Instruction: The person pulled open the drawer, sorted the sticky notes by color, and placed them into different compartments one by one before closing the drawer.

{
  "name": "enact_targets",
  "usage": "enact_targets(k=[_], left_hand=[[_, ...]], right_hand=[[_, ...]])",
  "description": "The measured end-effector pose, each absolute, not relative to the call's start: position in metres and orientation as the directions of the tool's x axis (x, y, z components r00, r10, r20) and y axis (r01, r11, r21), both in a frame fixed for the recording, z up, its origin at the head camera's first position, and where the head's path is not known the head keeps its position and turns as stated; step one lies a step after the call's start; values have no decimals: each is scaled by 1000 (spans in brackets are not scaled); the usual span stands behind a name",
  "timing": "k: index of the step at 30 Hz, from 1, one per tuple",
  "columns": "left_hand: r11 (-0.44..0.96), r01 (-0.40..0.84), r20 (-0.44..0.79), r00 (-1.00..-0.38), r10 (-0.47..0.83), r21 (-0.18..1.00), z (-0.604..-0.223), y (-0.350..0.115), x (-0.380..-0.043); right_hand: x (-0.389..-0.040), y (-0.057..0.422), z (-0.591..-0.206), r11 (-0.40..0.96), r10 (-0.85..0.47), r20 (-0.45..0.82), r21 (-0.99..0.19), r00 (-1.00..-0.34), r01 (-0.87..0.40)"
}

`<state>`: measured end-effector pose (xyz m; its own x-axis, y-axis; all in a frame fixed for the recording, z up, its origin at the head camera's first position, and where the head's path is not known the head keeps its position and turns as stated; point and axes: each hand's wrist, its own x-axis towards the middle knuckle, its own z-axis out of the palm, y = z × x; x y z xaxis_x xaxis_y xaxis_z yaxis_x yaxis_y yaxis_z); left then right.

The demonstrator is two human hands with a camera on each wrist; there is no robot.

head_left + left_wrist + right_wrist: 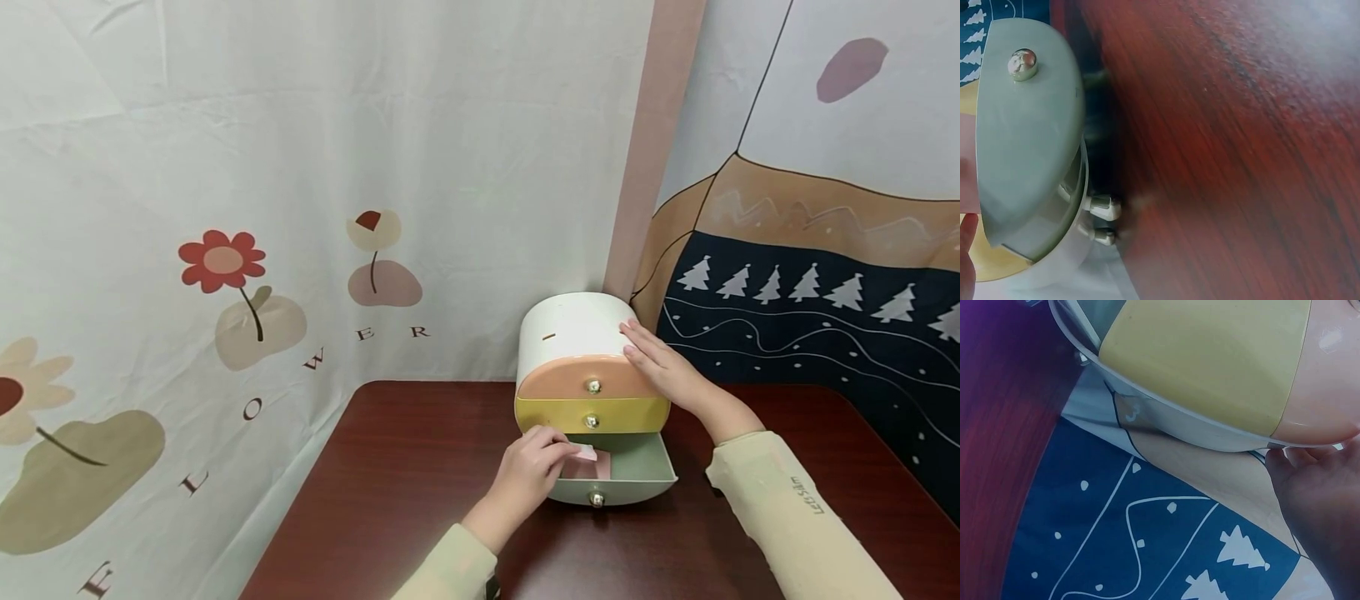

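A small rounded drawer cabinet (573, 329) has a white shell and peach, yellow and green drawers. Its bottom green drawer (648, 458) is pulled out, and a pink paper square (600, 468) lies in it. Over that drawer's left side, my left hand (525, 468) pinches a small pale pink slip of paper (585, 452) between thumb and fingers. My right hand (667, 371) rests with extended fingers on the right side of the white shell. The right wrist view shows those fingertips (1279, 464) against the shell's edge, beside the peach drawer (1338, 375).
The cabinet stands near the back of a dark red wooden table (420, 492). Behind it hangs a white flower-printed curtain (465, 167), with a navy tree-printed cloth (810, 333) at the right. The yellow drawer (540, 414) and peach drawer are closed; each drawer has a round metal knob.
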<state>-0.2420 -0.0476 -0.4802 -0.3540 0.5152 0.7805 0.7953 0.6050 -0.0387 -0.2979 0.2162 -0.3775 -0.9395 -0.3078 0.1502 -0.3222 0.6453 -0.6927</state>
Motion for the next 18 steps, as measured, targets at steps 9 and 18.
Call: enact_targets(k=[9,18], left_hand=[[648,761,738,-427,522,-18,-483,-40,-243],[658,753,696,-481,533,16,-485,-38,-243]], right_hand=[[-298,216,-378,645,-305,150,-694,-940,-320],[-297,215,-377,629,-298,165,-707,-940,-324]])
